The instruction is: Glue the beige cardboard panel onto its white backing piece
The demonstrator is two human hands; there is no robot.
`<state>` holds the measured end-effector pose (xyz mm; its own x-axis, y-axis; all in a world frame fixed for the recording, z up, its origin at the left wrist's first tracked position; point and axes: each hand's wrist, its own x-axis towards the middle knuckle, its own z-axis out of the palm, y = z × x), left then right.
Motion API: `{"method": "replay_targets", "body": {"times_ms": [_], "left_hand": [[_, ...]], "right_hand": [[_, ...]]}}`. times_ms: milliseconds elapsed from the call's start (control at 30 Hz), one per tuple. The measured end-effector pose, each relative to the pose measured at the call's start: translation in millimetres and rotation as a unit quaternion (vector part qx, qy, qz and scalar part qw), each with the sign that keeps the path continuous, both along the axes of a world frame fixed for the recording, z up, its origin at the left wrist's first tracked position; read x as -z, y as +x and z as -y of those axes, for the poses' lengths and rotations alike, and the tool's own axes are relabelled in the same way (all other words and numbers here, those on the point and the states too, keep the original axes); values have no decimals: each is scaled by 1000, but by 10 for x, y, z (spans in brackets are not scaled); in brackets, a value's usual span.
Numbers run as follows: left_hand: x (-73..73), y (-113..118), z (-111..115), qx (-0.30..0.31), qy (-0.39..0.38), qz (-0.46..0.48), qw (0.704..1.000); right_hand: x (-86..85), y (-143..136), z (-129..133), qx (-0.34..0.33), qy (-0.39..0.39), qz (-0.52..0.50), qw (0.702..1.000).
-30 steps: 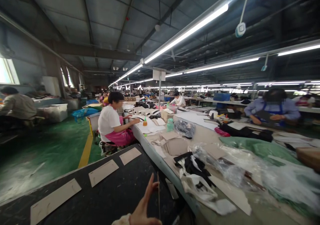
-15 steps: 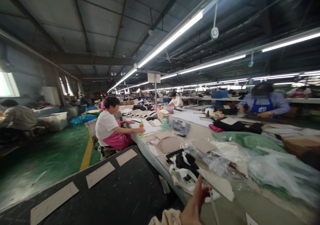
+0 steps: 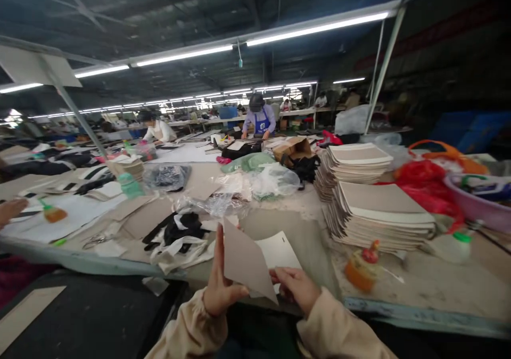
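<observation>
Fingers of left hand (image 3: 219, 290) and right hand (image 3: 296, 289) pinch grey card (image 3: 246, 260) above table edge (image 3: 383, 306)

Grey card sheet (image 3: 247, 260), held upright between left hand (image 3: 219, 290) and right hand (image 3: 297, 287), near table edge (image 3: 399, 306); card stacks (image 3: 371, 199) far right.

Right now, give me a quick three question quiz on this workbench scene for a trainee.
1. What does the left hand hold with the right hand?
2. True or false: the stacks of boards stand to the right of the hands.
3. The small orange bottle near the right hand is: A lying tipped over, B hanging from a hook.
Key: 1 a grey card piece; 2 true; 3 A.
</observation>
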<state>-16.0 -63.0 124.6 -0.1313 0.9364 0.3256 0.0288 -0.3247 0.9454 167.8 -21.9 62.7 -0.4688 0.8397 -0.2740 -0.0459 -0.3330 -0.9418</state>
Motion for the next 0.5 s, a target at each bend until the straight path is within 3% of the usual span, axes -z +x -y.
{"method": "replay_targets", "body": {"times_ms": [100,267,367,433,500], "left_hand": [[42,80,-24,9,11,15,1000],[218,14,-90,74,-65,-19,995],[469,-104,-123,16,-96,-83,992],[683,-195,-138,-49,-129,-163,977],[878,-267,-149,-71,-166,-200,963]], "right_hand": [[-9,9,34,-13,-43,-38,998],[42,174,-114,125,-96,-85,984],[41,351,-275,192,-74,-86,975],[49,457,-365,225,-58,-80,969],[82,517,-419,244,-40,-67,967]]}}
